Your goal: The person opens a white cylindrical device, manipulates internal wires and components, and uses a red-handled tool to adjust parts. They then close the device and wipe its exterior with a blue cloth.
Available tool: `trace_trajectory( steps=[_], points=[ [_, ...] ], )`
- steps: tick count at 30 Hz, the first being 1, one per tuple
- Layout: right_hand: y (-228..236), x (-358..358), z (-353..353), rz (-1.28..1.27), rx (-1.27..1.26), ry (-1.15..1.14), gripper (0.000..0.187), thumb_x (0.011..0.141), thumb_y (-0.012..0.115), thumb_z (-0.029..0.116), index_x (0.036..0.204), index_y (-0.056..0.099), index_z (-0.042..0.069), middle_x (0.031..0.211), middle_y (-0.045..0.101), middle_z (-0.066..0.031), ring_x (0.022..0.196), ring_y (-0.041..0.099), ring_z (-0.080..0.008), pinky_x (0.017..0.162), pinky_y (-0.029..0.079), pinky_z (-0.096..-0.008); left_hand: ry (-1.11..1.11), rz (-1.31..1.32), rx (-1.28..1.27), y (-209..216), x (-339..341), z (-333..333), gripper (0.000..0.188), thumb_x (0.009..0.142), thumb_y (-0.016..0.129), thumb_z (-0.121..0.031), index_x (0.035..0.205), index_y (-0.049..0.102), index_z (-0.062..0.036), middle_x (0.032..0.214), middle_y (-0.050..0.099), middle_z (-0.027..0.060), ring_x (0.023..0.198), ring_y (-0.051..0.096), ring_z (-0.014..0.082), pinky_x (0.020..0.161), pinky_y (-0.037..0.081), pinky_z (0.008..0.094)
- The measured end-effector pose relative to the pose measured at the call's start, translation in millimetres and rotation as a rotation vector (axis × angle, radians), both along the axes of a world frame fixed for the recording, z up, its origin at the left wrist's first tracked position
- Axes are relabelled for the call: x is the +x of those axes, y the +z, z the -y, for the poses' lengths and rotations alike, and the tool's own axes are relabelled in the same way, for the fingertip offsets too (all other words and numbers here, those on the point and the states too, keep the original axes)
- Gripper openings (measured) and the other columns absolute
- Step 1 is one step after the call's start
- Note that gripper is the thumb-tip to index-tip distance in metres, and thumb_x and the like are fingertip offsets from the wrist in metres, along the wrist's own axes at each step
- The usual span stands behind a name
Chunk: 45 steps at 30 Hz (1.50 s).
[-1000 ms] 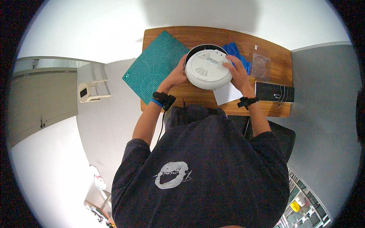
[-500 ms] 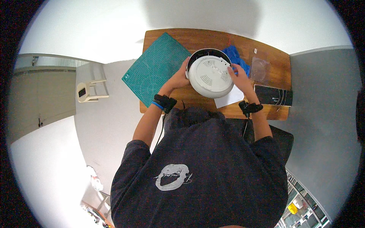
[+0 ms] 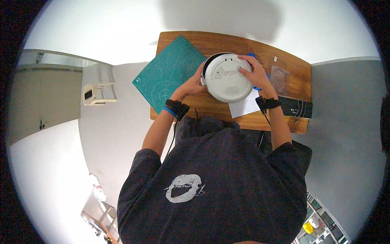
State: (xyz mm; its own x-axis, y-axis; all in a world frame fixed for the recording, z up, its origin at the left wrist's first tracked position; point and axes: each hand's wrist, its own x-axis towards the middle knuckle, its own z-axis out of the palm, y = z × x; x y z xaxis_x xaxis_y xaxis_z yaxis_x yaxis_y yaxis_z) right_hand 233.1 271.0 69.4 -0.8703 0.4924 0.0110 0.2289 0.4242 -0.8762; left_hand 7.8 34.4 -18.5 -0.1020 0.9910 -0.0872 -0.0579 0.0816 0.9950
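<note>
Over the table I hold a round white appliance housing (image 3: 202, 79), its dark inside showing along the upper-left rim. A round white vented cover (image 3: 228, 84) lies over it, leaving a crescent gap at the upper left. My left hand (image 3: 192, 85) is closed on the housing's left side. On the right, my right hand (image 3: 258, 76) grips the cover's edge, its thumb on the vented face and its other fingers around the rim. What the fingers underneath touch is hidden.
A green cutting mat (image 3: 168, 73) lies on the left of the wooden table (image 3: 227, 38). To the right are blue material (image 3: 251, 54), white paper (image 3: 243, 106), a clear plastic piece (image 3: 279, 77) and a black box (image 3: 290, 107). A pale chair (image 3: 97, 93) stands at far left.
The cover has turned, its slots moving to the top, and it has shifted up and slightly right over the housing. My right hand now reaches further over its top edge.
</note>
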Motion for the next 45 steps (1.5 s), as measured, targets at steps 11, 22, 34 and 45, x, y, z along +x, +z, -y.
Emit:
trace_trajectory(
  steps=[11, 22, 34, 45],
  points=[
    [7, -30, -22, -0.107, 0.065, 0.246, 0.037, 0.093, 0.069, 0.002, 0.130, 0.069, 0.009, 0.134, 0.066, -0.0095, 0.128, 0.060, -0.0280, 0.111, 0.047, -0.0395, -0.028, -0.266, 0.014, 14, 1, -3, 0.123, 0.076, 0.085, -0.011, 0.167, 0.002, -0.0027, 0.170, 0.023, 0.0230, 0.158, 0.023, 0.0318, 0.128, 0.022, 0.0398],
    [-23, -15, -24, 0.138, 0.378, 0.280, 0.043, 0.096, 0.071, 0.016, 0.137, 0.062, 0.009, 0.135, 0.063, -0.0137, 0.132, 0.054, -0.0312, 0.113, 0.043, -0.0416, -0.070, -0.326, -0.043, 7, 3, -11, 0.119, 0.079, 0.082, -0.011, 0.167, 0.002, -0.0070, 0.165, 0.034, 0.0210, 0.150, 0.038, 0.0307, 0.125, 0.032, 0.0419],
    [14, 39, 24, 0.577, 0.142, -0.033, 0.104, 0.078, 0.088, 0.041, 0.156, 0.034, 0.000, 0.141, 0.058, -0.0306, 0.128, 0.059, -0.0460, 0.108, 0.049, -0.0475, 0.085, -0.057, -0.168, 26, 8, -24, 0.087, 0.094, 0.065, -0.016, 0.166, 0.017, -0.0050, 0.162, 0.039, 0.0201, 0.149, 0.038, 0.0304, 0.124, 0.030, 0.0423],
    [14, 11, 24, 0.330, 0.306, -0.041, 0.077, 0.083, 0.085, 0.024, 0.149, 0.050, 0.008, 0.145, 0.058, -0.0200, 0.135, 0.055, -0.0382, 0.113, 0.045, -0.0436, 0.047, -0.147, -0.100, 33, 17, -23, 0.095, 0.090, 0.083, -0.044, 0.159, 0.031, -0.0042, 0.153, 0.049, 0.0180, 0.141, 0.048, 0.0296, 0.118, 0.040, 0.0425]
  ],
)
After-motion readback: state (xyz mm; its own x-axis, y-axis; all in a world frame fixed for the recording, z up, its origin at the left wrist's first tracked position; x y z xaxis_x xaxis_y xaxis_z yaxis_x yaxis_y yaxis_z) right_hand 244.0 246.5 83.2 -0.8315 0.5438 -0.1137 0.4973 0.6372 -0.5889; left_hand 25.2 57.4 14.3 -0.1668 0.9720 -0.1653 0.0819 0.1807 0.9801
